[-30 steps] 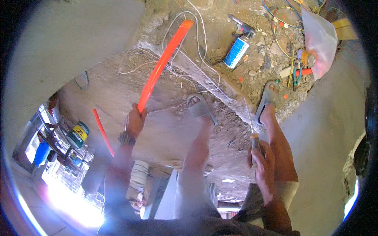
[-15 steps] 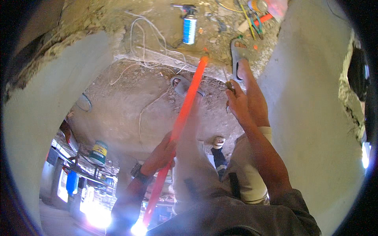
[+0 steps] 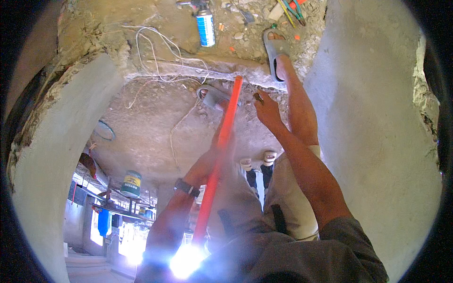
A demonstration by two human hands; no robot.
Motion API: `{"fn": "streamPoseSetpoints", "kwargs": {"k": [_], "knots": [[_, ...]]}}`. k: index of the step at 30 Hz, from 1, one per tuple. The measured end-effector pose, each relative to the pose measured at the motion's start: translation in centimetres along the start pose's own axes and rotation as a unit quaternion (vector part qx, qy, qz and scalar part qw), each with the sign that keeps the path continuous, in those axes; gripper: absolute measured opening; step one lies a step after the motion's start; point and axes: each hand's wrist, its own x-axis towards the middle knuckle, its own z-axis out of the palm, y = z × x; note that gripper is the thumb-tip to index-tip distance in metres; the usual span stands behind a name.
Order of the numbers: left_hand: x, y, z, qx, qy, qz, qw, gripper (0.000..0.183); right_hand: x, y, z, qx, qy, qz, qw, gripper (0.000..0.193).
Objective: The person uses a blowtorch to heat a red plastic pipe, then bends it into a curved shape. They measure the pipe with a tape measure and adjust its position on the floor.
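While the near end of the orange pipe (image 3: 228,120) gets lost in a bright glare by the lap, the rest of it is easy to follow. It sits in front of the left leg, long axis running away from the body and leaning a bit right, far tip aimed at the broken ledge (image 3: 257,75). Left hand (image 3: 203,167) is wrapped around it partway along, with a wristwatch (image 3: 188,187) just behind. Right hand (image 3: 268,109) is off to the right of the pipe, well clear of it, curled snugly around a screwdriver (image 3: 257,97); only a dark bit shows, so can't tell where the blade points. Past the hands, the pipe crosses over the heel of the left sandal (image 3: 211,95). Farther out there's loose white wire (image 3: 152,70), then a blue-and-white torch canister (image 3: 205,29) and green-handled pliers (image 3: 293,12) on the dirt.
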Motion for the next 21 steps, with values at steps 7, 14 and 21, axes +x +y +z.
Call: {"fn": "streamPoseSetpoints", "kwargs": {"k": [7,14,21], "knots": [[0.2,2.0,0.1,-0.114,-0.069,0.008,0.991,0.044,1.3,-1.6,-6.7,-0.056,-0.069,-0.032,0.996,0.035],[-0.6,3.2,1.1,-0.112,-0.008,-0.081,0.990,0.046,1.4,-5.8,-12.0,-0.133,-0.063,-0.104,0.984,0.033],[0.6,1.4,0.5,-0.123,-0.085,0.022,0.989,0.045,2.5,-1.3,-4.7,-0.027,-0.069,0.042,0.996,0.043]]}}
